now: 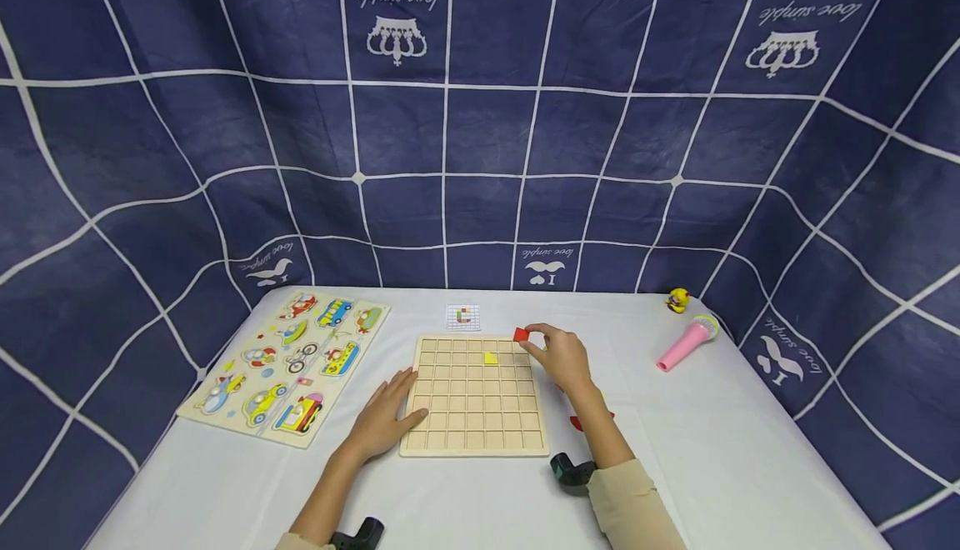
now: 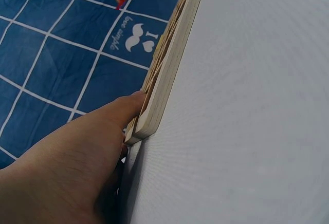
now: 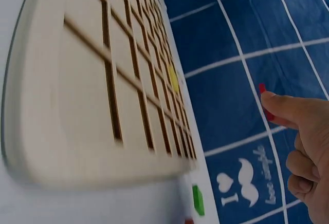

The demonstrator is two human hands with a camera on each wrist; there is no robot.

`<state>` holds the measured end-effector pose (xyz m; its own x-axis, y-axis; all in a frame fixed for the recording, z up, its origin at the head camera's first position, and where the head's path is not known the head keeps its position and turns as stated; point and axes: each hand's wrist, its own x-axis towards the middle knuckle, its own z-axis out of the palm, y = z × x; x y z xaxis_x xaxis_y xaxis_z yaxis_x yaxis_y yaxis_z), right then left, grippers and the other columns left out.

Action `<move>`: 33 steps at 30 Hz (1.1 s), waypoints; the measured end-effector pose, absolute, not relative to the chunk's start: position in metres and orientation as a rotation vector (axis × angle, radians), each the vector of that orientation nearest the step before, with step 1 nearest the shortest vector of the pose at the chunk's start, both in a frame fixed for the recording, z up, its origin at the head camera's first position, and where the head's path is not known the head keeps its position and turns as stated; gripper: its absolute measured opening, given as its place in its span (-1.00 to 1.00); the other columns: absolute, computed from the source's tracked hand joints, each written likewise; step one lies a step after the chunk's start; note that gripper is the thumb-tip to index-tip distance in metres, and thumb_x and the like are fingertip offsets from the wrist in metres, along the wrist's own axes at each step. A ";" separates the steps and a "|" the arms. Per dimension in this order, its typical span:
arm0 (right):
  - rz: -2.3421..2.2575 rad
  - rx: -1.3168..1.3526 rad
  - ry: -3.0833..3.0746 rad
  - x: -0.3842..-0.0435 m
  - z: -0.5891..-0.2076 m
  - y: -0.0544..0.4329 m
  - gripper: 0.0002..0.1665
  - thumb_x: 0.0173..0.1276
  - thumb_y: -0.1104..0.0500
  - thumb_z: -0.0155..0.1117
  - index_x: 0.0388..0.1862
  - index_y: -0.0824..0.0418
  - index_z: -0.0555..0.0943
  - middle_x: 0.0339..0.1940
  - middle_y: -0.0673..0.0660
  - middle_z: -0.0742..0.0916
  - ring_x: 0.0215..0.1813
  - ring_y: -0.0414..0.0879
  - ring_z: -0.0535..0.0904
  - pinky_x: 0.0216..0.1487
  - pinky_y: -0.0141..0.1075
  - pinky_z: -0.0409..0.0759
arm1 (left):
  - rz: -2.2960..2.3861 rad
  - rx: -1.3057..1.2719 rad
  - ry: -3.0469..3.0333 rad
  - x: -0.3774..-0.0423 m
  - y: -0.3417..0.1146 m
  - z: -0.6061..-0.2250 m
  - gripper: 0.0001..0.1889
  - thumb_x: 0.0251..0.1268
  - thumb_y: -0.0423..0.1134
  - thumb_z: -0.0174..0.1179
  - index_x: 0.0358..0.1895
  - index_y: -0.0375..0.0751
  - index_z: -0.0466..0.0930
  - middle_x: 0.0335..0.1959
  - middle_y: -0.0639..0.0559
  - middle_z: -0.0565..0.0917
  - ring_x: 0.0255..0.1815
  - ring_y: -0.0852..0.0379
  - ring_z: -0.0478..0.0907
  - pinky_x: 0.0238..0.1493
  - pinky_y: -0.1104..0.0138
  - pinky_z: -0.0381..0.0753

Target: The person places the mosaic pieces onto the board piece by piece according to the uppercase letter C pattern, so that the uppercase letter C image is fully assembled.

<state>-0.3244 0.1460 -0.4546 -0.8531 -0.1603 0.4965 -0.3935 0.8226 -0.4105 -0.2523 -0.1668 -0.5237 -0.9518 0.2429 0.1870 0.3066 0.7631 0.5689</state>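
now | right hand (image 1: 564,360) pinches red tile (image 1: 521,334) by board's (image 1: 476,405) one o'clock corner | left hand (image 1: 378,421), fingers relaxed, touches nine o'clock edge | seemingly placing; next calls for aligning

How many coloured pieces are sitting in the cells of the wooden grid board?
1: the yellow piece in the wooden grid board, second row from the far edge, right of centre. The red piece is held in the right hand. None seems hidden.
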 end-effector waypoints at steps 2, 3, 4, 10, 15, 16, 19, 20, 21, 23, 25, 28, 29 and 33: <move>0.714 0.440 -2.559 -0.325 -0.454 0.135 -0.64 0.11 -0.03 0.39 -0.15 0.11 0.69 -0.81 -0.10 0.27 -0.71 -0.26 0.06 -0.73 -0.41 0.03 | -0.941 -0.451 -2.851 -0.252 -0.167 -0.524 -0.25 0.22 0.02 0.16 0.38 -0.30 0.15 0.40 -0.17 0.15 0.44 -0.10 -0.04 0.41 0.06 -0.16; 0.710 0.451 -2.565 -0.325 -0.455 0.130 -0.64 0.11 -0.04 0.39 -0.15 0.10 0.69 -0.80 -0.10 0.29 -0.71 -0.26 0.07 -0.73 -0.41 0.04 | -0.943 -0.451 -2.850 -0.252 -0.167 -0.523 -0.25 0.22 0.02 0.16 0.38 -0.30 0.15 0.40 -0.17 0.15 0.43 -0.10 -0.04 0.41 0.06 -0.16; 0.709 0.466 -2.574 -0.326 -0.455 0.124 -0.63 0.11 -0.04 0.39 -0.14 0.10 0.68 -0.80 -0.10 0.31 -0.71 -0.26 0.09 -0.73 -0.41 0.05 | -0.942 -0.452 -2.852 -0.252 -0.167 -0.523 -0.25 0.22 0.02 0.16 0.38 -0.30 0.14 0.40 -0.17 0.15 0.44 -0.09 -0.04 0.41 0.07 -0.16; 0.714 0.568 -2.634 -0.334 -0.464 0.098 -0.62 0.10 -0.04 0.39 -0.12 0.09 0.68 -0.79 -0.11 0.35 -0.70 -0.27 0.14 -0.75 -0.43 0.09 | -0.937 -0.452 -2.868 -0.252 -0.168 -0.522 -0.26 0.23 0.03 0.14 0.38 -0.28 0.14 0.41 -0.16 0.15 0.44 -0.08 -0.04 0.41 0.09 -0.16; 0.734 0.589 -2.710 -0.340 -0.474 0.083 -0.61 0.07 -0.05 0.41 -0.14 0.09 0.69 -0.67 -0.04 0.59 -0.63 -0.20 0.35 -0.68 -0.38 0.32 | -0.939 -0.451 -2.865 -0.251 -0.168 -0.522 -0.25 0.23 0.02 0.15 0.38 -0.29 0.14 0.41 -0.17 0.15 0.43 -0.09 -0.04 0.41 0.08 -0.16; 0.724 0.590 -2.726 -0.341 -0.476 0.082 -0.61 0.07 -0.05 0.41 -0.14 0.09 0.70 -0.60 0.00 0.65 -0.59 -0.18 0.41 -0.65 -0.36 0.37 | -0.941 -0.449 -2.864 -0.251 -0.168 -0.522 -0.25 0.23 0.02 0.15 0.38 -0.29 0.14 0.40 -0.17 0.15 0.43 -0.09 -0.04 0.41 0.08 -0.16; 0.662 0.589 -2.762 -0.345 -0.485 0.080 -0.64 0.09 -0.06 0.40 -0.16 0.07 0.70 -0.44 0.05 0.73 -0.49 -0.10 0.53 -0.56 -0.31 0.47 | -0.945 -0.448 -2.860 -0.251 -0.167 -0.522 -0.25 0.22 0.03 0.15 0.38 -0.29 0.14 0.40 -0.17 0.16 0.43 -0.09 -0.03 0.41 0.08 -0.16; 0.646 0.590 -2.773 -0.345 -0.487 0.080 -0.65 0.10 -0.05 0.39 -0.16 0.06 0.70 -0.44 0.06 0.73 -0.49 -0.08 0.54 -0.57 -0.30 0.48 | -0.947 -0.447 -2.860 -0.251 -0.167 -0.522 -0.25 0.22 0.04 0.15 0.38 -0.29 0.14 0.40 -0.16 0.16 0.43 -0.08 -0.03 0.41 0.09 -0.16; 0.631 0.589 -2.778 -0.346 -0.490 0.080 -0.67 0.10 -0.05 0.39 -0.17 0.06 0.71 -0.40 0.05 0.73 -0.47 -0.08 0.56 -0.55 -0.29 0.49 | -0.947 -0.449 -2.858 -0.251 -0.167 -0.522 -0.25 0.22 0.04 0.15 0.38 -0.29 0.14 0.40 -0.17 0.16 0.43 -0.08 -0.03 0.41 0.09 -0.15; 0.611 0.583 -2.793 -0.347 -0.493 0.080 -0.68 0.11 -0.06 0.38 -0.18 0.04 0.71 -0.38 0.03 0.73 -0.44 -0.08 0.58 -0.53 -0.29 0.51 | -0.941 -0.452 -2.864 -0.251 -0.167 -0.523 -0.24 0.22 0.05 0.15 0.39 -0.28 0.13 0.40 -0.16 0.16 0.44 -0.07 -0.04 0.41 0.10 -0.16; 0.620 0.581 -2.800 -0.348 -0.495 0.080 -0.68 0.11 -0.06 0.38 -0.18 0.05 0.71 -0.36 0.03 0.74 -0.43 -0.08 0.59 -0.50 -0.27 0.53 | -0.941 -0.451 -2.866 -0.251 -0.166 -0.522 -0.24 0.22 0.05 0.15 0.39 -0.28 0.13 0.41 -0.15 0.15 0.44 -0.06 -0.04 0.41 0.11 -0.16; 0.631 0.584 -2.794 -0.349 -0.496 0.079 -0.68 0.12 -0.06 0.38 -0.18 0.05 0.71 -0.23 0.06 0.74 -0.34 -0.08 0.62 -0.41 -0.24 0.57 | -0.940 -0.444 -2.863 -0.251 -0.166 -0.522 -0.24 0.22 0.04 0.15 0.39 -0.28 0.13 0.41 -0.15 0.15 0.44 -0.06 -0.04 0.41 0.11 -0.16; 0.633 0.588 -2.796 -0.349 -0.496 0.079 -0.68 0.12 -0.06 0.37 -0.18 0.05 0.70 -0.22 0.06 0.74 -0.34 -0.08 0.62 -0.40 -0.24 0.57 | -0.943 -0.441 -2.862 -0.251 -0.166 -0.522 -0.24 0.22 0.03 0.15 0.39 -0.28 0.13 0.41 -0.15 0.15 0.44 -0.06 -0.04 0.41 0.11 -0.16; 0.637 0.598 -2.807 -0.350 -0.496 0.078 -0.67 0.13 -0.06 0.37 -0.16 0.05 0.70 -0.19 0.08 0.73 -0.34 -0.08 0.61 -0.40 -0.23 0.57 | -0.944 -0.438 -2.863 -0.250 -0.167 -0.522 -0.24 0.22 0.02 0.16 0.39 -0.28 0.12 0.41 -0.16 0.15 0.44 -0.06 -0.04 0.41 0.11 -0.16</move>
